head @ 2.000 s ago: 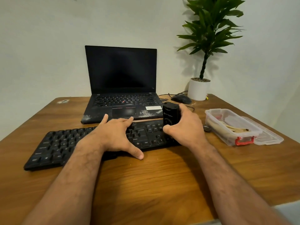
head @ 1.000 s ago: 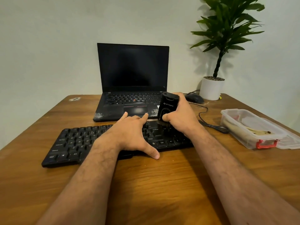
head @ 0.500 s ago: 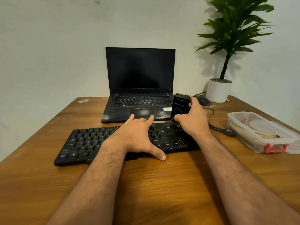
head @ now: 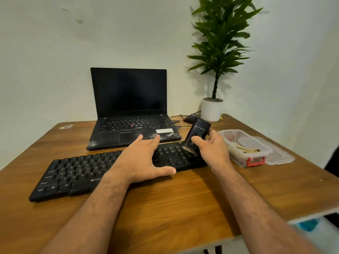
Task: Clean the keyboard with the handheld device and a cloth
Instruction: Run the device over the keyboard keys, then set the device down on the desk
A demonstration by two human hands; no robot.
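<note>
A brown wood-grain counter (head: pixel 165 208) carries everything, set against a pale wall. At its far right corner stands a tall green leafy plant in a round white pot (head: pixel 211 110). An open black laptop with a dark screen (head: pixel 128 92) sits at the back, its scuffed palm rest facing the person. In front of it lies the long black flat keyboard (head: pixel 77 173), running at a slant from the near left to the far right, its right end close to the laptop's front edge. To the right of the keyboard is a clear rectangular plastic box with a red clasp (head: pixel 244 147), with its clear lid lying just beside it on the right. A dark computer mouse (head: pixel 189 118) with a cable rests behind, near the pot.

The left hand (head: pixel 141 160) lies flat on the middle of the keyboard, fingers straight and spread, thumb reaching over the near edge onto the wood. The right hand (head: pixel 211 149) grips a small black boxy handheld device with white lettering (head: pixel 197 133), fingers curled round its lower body, thumb on its front. The device tilts to the right at the top, and its short bristled end hangs just above the keyboard's right-hand keys; whether it touches them cannot be told.
</note>
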